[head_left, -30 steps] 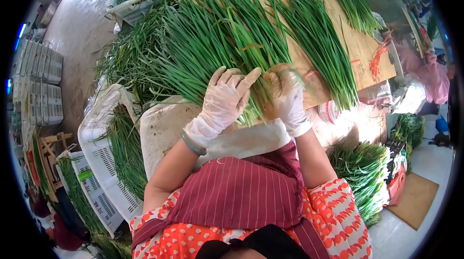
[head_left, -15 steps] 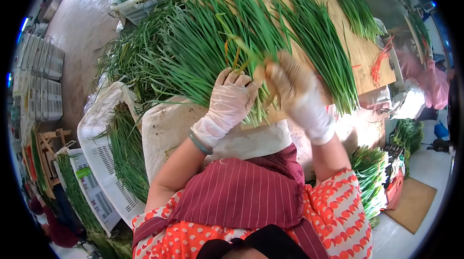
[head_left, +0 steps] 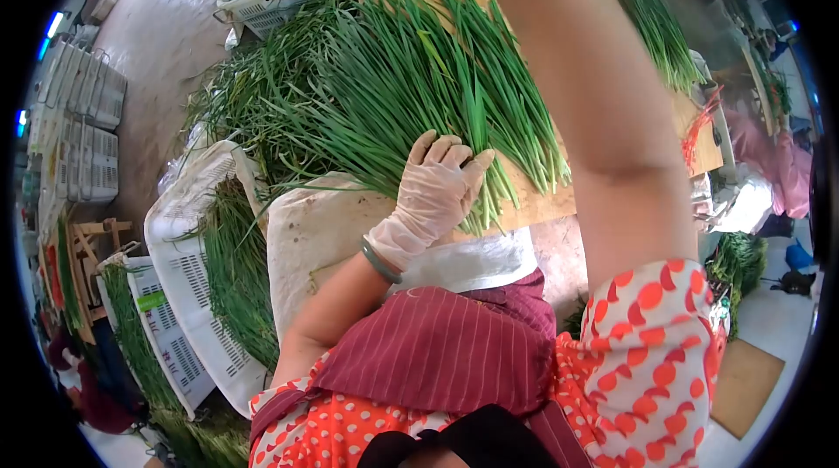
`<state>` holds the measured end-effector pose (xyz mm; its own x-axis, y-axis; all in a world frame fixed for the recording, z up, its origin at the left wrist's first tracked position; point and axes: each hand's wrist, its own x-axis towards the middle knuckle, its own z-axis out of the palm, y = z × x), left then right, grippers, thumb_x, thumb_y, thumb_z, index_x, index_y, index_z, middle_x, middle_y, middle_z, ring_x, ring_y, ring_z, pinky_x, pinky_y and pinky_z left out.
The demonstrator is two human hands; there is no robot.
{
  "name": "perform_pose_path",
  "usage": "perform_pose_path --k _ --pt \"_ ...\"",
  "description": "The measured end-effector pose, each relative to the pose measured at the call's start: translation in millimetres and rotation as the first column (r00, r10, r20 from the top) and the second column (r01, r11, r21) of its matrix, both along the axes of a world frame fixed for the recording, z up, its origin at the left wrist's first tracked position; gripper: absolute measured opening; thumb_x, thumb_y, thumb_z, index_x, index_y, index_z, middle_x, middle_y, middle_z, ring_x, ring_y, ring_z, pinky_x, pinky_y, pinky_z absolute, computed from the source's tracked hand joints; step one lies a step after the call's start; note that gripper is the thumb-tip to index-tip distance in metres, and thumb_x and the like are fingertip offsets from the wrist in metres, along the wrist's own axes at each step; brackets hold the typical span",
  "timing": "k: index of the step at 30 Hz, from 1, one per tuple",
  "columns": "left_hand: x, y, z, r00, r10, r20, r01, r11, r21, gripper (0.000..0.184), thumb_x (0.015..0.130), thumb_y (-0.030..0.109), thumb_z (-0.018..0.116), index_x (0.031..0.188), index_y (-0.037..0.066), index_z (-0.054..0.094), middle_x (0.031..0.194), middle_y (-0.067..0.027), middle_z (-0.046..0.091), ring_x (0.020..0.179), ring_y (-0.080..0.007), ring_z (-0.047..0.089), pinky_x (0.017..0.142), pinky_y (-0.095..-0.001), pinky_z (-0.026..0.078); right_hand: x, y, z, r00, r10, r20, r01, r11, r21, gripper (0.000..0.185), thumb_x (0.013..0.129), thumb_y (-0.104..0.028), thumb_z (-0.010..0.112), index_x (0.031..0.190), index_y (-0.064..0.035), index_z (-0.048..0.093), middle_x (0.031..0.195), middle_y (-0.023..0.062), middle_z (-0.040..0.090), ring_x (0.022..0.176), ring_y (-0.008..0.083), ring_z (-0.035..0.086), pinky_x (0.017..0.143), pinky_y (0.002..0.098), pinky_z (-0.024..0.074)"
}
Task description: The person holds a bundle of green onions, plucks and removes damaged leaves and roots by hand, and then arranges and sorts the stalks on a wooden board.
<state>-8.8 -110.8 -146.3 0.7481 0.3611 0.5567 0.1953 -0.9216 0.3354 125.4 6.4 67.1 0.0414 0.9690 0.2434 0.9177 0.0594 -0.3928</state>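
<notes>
My left hand [head_left: 435, 187], in a thin whitish glove stained at the fingertips, curls around the stem ends of some garlic chives [head_left: 395, 88]. Their long green leaves fan out away from me over the board. Just right of that hand, more chives [head_left: 531, 123] lie with pale stem ends toward me. My right forearm [head_left: 603, 92] stretches forward across the board, blurred, and its hand is beyond the top edge of the view.
A wooden board [head_left: 551, 204] lies under the chives. Loose greens [head_left: 253, 88] heap at its left, beside a white crate [head_left: 271, 9]. Another chive bunch [head_left: 655, 35] lies far right, near red ties [head_left: 695, 131]. White crates [head_left: 179, 245] with greens stand at my left.
My right hand has left the stems beside my left hand and reached forward out of view. The yellowed leaves near my hands are gone. My left hand stays on the chives.
</notes>
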Motion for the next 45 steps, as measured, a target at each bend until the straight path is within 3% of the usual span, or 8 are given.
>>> perform_pose_path --k 7,15,20,29,36,38,42,45 --pt "-2 2 1 0.999 -0.001 0.036 -0.001 0.998 0.067 0.040 0.070 0.012 0.063 0.109 0.019 0.061 0.083 -0.0037 0.050 0.089 -0.0253 0.050 0.089 -0.0452 0.038 52 -23 -153 0.933 -0.134 0.335 0.286 0.842 -0.457 0.034 0.075 -0.037 0.065 0.092 -0.0074 0.068 0.092 0.0132 0.066 0.088 0.0292 0.062 0.078 0.0376 0.0480" --pt "-4 1 3 1.000 0.012 0.028 -0.012 1.000 0.004 0.043 0.071 0.015 0.060 0.113 0.015 0.060 0.083 -0.0057 0.048 0.087 -0.0256 0.049 0.086 -0.0438 0.039 91 -87 -106 0.890 -0.347 -0.297 0.373 0.927 0.034 0.018 0.086 -0.019 0.058 0.096 -0.0076 0.067 0.077 -0.0033 0.062 0.074 0.0090 0.056 0.070 0.0183 0.0441" --pt "-5 3 1 0.999 -0.020 0.025 0.020 0.999 0.025 0.036 0.070 0.014 0.061 0.106 0.014 0.062 0.085 -0.0057 0.049 0.088 -0.0258 0.049 0.086 -0.0439 0.040 69 -119 -57 0.505 -0.014 -0.863 0.424 0.875 0.234 0.016 0.085 -0.013 0.061 0.097 -0.0037 0.064 0.072 -0.0043 0.059 0.058 0.0040 0.046 0.055 0.0179 0.0386" --pt "-3 0 -3 0.999 -0.002 0.034 0.002 1.000 0.020 0.027 0.070 0.014 0.062 0.097 0.013 0.063 0.085 -0.0050 0.052 0.089 -0.0259 0.051 0.085 -0.0438 0.040 33 -133 8 0.790 0.073 -0.609 0.296 0.824 0.483 0.018 0.081 -0.019 0.067 0.089 -0.0040 0.066 0.073 -0.0015 0.062 0.061 0.0068 0.049 0.057 0.0186 0.0393" --pt "-3 5 -2 0.999 -0.015 0.036 0.015 1.000 0.004 0.027 0.071 0.016 0.061 0.097 0.012 0.061 0.089 -0.0048 0.054 0.091 -0.0251 0.051 0.086 -0.0432 0.040 45 -147 -42 0.490 0.171 -0.855 0.127 0.956 0.264 0.019 0.083 -0.014 0.064 0.098 -0.0026 0.061 0.090 0.0081 0.067 0.071 0.0107 0.059 0.065 0.0216 0.0469" --pt "-3 4 0 0.999 -0.015 0.028 0.015 1.000 0.004 0.028 0.071 0.016 0.060 0.098 0.012 0.061 0.089 -0.0046 0.053 0.091 -0.0248 0.051 0.087 -0.0431 0.040 65 -141 -79 0.976 0.086 -0.202 0.022 0.878 0.478 0.030 0.087 -0.027 0.059 0.106 -0.0040 0.061 0.079 -0.0010 0.061 0.076 0.0091 0.056 0.071 0.0185 0.0451" --pt "-3 3 1 1.000 0.006 0.010 -0.006 1.000 0.022 0.030 0.071 0.016 0.060 0.101 0.013 0.060 0.089 -0.0041 0.052 0.091 -0.0241 0.051 0.088 -0.0424 0.039 33 -190 -103 0.947 -0.317 -0.046 0.290 0.910 -0.296 0.081 0.067 -0.066 0.060 0.116 -0.0016 0.054 0.090 0.0165 0.065 0.085 0.0312 0.063 0.077 0.0360 0.0483" --pt "-2 2 3 1.000 0.001 0.026 -0.001 1.000 0.006 0.031 0.071 0.015 0.060 0.102 0.013 0.060 0.089 -0.0041 0.051 0.091 -0.0237 0.050 0.088 -0.0418 0.038 18 -204 -148 0.966 -0.235 0.113 0.259 0.914 -0.312 0.052 0.075 -0.036 0.064 0.115 -0.0034 0.055 0.085 0.0163 0.064 0.080 0.0323 0.062 0.071 0.0403 0.0482"
